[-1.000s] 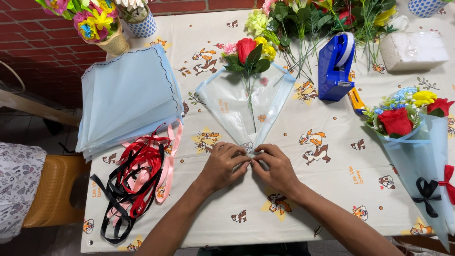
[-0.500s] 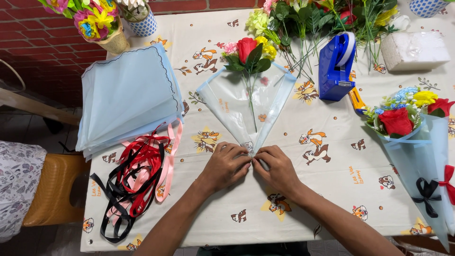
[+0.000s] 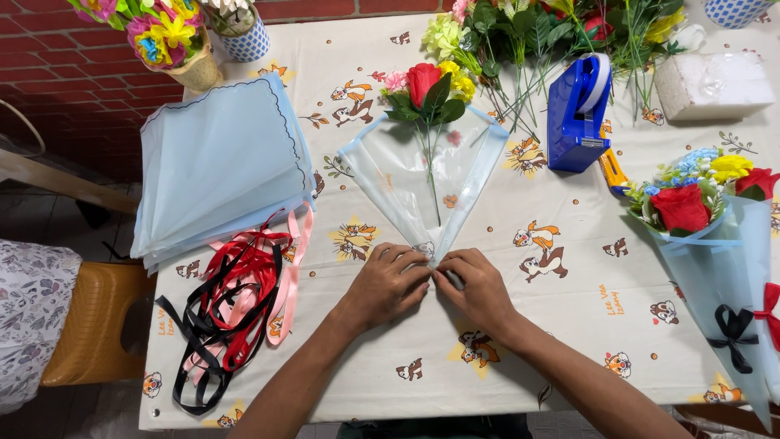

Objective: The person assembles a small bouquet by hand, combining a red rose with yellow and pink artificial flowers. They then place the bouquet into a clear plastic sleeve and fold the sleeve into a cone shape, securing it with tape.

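Your left hand and right hand meet at the near tip of the cellophane cone, each pinching the pointed end where the wrap narrows, so both are grasping the wrapper and their fingertips almost touch one another. The cone lies flat on the counter near its middle, fanning open toward the far side; it is clear film with a pale blue border along its edges, and the cartoon-print cloth shows through it. Inside it lies a red rose with green leaves and small yellow and pink blooms beside it at the wide far mouth, its thin stem running down the centre toward your fingers. To the left sits a stack of pale blue wrapping sheets, and near it a tangle of red, black and pink ribbons. To the right of the cone stands a blue tape dispenser, with loose flower stems at the far edge. A finished bouquet in blue wrap with a black bow lies at the far right.
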